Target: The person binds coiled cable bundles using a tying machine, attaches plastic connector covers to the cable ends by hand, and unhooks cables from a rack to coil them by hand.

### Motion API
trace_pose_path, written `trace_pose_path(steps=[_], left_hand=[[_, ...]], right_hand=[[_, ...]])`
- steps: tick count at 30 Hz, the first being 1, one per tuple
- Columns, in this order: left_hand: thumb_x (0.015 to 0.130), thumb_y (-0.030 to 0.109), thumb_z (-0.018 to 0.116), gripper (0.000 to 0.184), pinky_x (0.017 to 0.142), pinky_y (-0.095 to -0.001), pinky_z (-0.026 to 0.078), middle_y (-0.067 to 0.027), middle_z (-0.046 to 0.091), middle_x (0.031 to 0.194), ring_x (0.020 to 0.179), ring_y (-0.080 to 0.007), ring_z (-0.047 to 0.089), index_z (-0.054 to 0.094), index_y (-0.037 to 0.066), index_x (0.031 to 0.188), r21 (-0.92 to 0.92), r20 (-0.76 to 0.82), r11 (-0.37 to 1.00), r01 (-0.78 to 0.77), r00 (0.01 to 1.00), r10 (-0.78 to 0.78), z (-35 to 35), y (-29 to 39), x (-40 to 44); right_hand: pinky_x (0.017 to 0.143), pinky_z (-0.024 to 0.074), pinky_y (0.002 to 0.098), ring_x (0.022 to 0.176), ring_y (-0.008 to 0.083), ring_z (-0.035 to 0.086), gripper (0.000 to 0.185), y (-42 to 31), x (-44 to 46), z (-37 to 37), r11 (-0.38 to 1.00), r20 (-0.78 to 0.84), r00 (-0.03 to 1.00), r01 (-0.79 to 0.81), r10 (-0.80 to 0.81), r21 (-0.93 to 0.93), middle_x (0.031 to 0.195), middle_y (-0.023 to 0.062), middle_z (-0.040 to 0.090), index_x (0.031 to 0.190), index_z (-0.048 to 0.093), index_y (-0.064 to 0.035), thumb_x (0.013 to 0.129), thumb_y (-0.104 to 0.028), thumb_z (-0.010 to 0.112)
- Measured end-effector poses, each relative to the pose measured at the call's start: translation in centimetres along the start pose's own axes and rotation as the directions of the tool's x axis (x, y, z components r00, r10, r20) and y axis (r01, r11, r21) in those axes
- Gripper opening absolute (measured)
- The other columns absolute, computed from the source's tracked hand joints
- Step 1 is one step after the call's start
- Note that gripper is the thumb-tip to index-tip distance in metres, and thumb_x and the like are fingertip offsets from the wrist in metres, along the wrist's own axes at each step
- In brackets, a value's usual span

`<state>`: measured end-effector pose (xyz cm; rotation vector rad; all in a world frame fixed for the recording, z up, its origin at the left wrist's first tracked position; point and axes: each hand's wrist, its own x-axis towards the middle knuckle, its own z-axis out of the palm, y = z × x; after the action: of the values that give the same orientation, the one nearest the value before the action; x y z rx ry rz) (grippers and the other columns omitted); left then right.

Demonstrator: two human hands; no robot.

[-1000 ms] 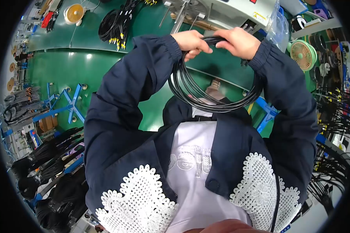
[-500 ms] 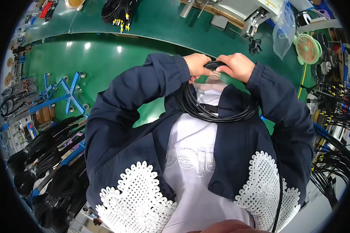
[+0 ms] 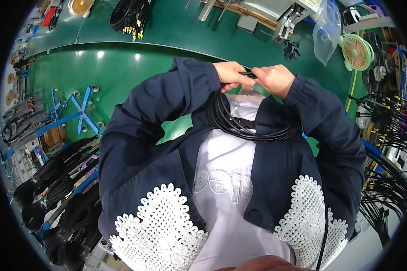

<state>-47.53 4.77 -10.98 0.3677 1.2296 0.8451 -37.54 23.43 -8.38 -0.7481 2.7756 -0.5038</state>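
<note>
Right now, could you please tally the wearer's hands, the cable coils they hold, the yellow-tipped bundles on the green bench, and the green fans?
Left hand and right hand: 2
Held coil: 1
Bundle on the bench: 1
Green fan: 1
Total: 5
</note>
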Motion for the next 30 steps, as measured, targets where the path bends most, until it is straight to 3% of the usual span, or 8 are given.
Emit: trace_pose_path(steps=[7, 10, 11, 17, 18, 22, 27, 30], left_hand=[[0.09, 0.032, 0.062, 0.031, 0.035, -0.029, 0.039, -0.001, 0.045, 0.048, 0.035, -0.0106, 0.044, 0.051, 0.004, 0.085, 0.147, -0.065, 0.984, -0.099, 0.992, 0.11, 0.2, 1.4, 0.6], [0.088, 0.028, 0.062, 0.03, 0.044, -0.0357, 0.047, -0.0089, 0.053, 0.053, 0.044, -0.0228, 0.057, 0.051, 0.001, 0.086, 0.731, -0.237, 0.667, -0.147, 0.862, 0.449, 1.9, 1.0, 1.2], [0.084, 0.022, 0.064, 0.028, 0.056, -0.0419, 0.05, -0.0161, 0.059, 0.064, 0.062, -0.0347, 0.062, 0.049, -0.001, 0.09, 0.923, -0.169, 0.366, -0.123, 0.724, 0.669, 1.7, -0.7, 2.5], [0.083, 0.016, 0.065, 0.027, 0.057, -0.043, 0.05, -0.0172, 0.062, 0.07, 0.064, -0.0364, 0.062, 0.047, -0.001, 0.093, 0.93, -0.17, 0.34, -0.138, 0.658, 0.733, 2.4, -1.0, 3.7], [0.084, 0.016, 0.064, 0.026, 0.054, -0.0419, 0.051, -0.0163, 0.062, 0.069, 0.06, -0.0347, 0.062, 0.047, -0.001, 0.093, 0.928, -0.143, 0.33, -0.17, 0.657, 0.74, 2.3, -0.4, 3.4], [0.089, 0.019, 0.06, 0.024, 0.037, -0.0317, 0.046, -0.0092, 0.059, 0.063, 0.04, -0.0195, 0.054, 0.048, -0.002, 0.092, 0.536, -0.205, 0.818, -0.208, 0.908, 0.365, 1.8, 1.7, 2.2], [0.091, 0.022, 0.06, 0.025, 0.033, -0.0269, 0.042, -0.003, 0.051, 0.055, 0.035, -0.0112, 0.046, 0.049, 0.0, 0.086, 0.038, 0.049, 0.978, -0.205, 0.978, 0.203, -0.7, 1.8, 2.5], [0.09, 0.022, 0.061, 0.027, 0.033, -0.0289, 0.042, -0.0018, 0.047, 0.05, 0.034, -0.012, 0.045, 0.05, 0.0, 0.08, -0.054, 0.042, 0.998, -0.044, 0.998, 0.046, -1.2, 2.3, 3.3]], right_hand=[[0.062, 0.0489, 0.0445, 0.072, 0.0373, 0.063, 0.021, 1.5, -0.4, -1.0, 0.992, 0.061, 0.994, -0.098, 0.093, 0.079, 0.074, 0.0181, 0.063, 0.092, 0.052, -0.0018, 0.084, -0.019, 0.062], [0.062, 0.0483, 0.045, 0.071, 0.038, 0.062, 0.022, 2.9, -0.1, -1.1, 0.997, 0.126, 0.992, -0.015, 0.006, 0.076, 0.073, 0.0172, 0.062, 0.095, 0.052, -0.0015, 0.083, -0.017, 0.063], [0.062, 0.048, 0.0451, 0.071, 0.0382, 0.061, 0.023, 3.4, -0.1, -1.1, 0.997, 0.149, 0.988, 0.019, -0.03, 0.073, 0.073, 0.0167, 0.061, 0.096, 0.051, -0.0013, 0.082, -0.016, 0.063], [0.065, 0.0487, 0.0455, 0.072, 0.0385, 0.062, 0.021, 4.6, -0.7, -0.6, 0.984, 0.073, 0.997, 0.01, -0.024, 0.177, 0.071, 0.0172, 0.063, 0.091, 0.054, -0.0019, 0.084, -0.02, 0.063], [0.064, 0.0489, 0.0454, 0.071, 0.0385, 0.062, 0.021, 4.7, -0.9, -0.5, 0.98, 0.053, 0.998, 0.005, -0.016, 0.2, 0.071, 0.0172, 0.063, 0.091, 0.054, -0.0016, 0.084, -0.02, 0.063], [0.062, 0.0496, 0.0445, 0.069, 0.0379, 0.062, 0.024, 4.4, -0.9, -0.9, 0.985, 0.115, 0.991, -0.082, 0.065, 0.154, 0.073, 0.0175, 0.063, 0.09, 0.052, -0.0002, 0.084, -0.021, 0.063], [0.056, 0.0496, 0.0427, 0.067, 0.036, 0.063, 0.024, 3.9, -0.7, -0.9, 0.999, 0.063, 0.997, -0.033, 0.034, -0.022, 0.071, 0.018, 0.062, 0.088, 0.047, 0.0007, 0.084, -0.018, 0.061], [0.055, 0.0496, 0.0422, 0.067, 0.0352, 0.064, 0.023, 4.0, -0.3, -0.7, 0.995, 0.002, 1.0, -0.015, 0.015, -0.102, 0.069, 0.0177, 0.062, 0.088, 0.045, 0.0, 0.084, -0.016, 0.061]])
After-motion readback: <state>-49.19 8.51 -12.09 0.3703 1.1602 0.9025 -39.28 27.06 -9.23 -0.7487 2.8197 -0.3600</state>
